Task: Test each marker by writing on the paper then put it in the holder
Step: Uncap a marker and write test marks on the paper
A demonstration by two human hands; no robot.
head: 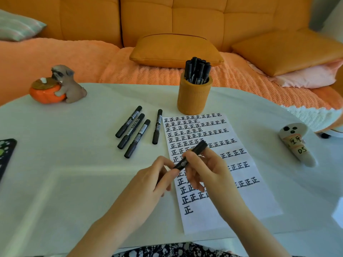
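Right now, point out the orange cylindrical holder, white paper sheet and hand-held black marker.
Orange cylindrical holder (194,97): head view, front wall.
White paper sheet (259,203): head view, blank lower-right area.
Hand-held black marker (201,146): head view, upper barrel.

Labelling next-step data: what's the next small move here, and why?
Probably uncap: both the left hand and right hand grip one marker over the paper, no tip showing, and the bottom row holds just one character. Whether it was already tested, I cannot tell.
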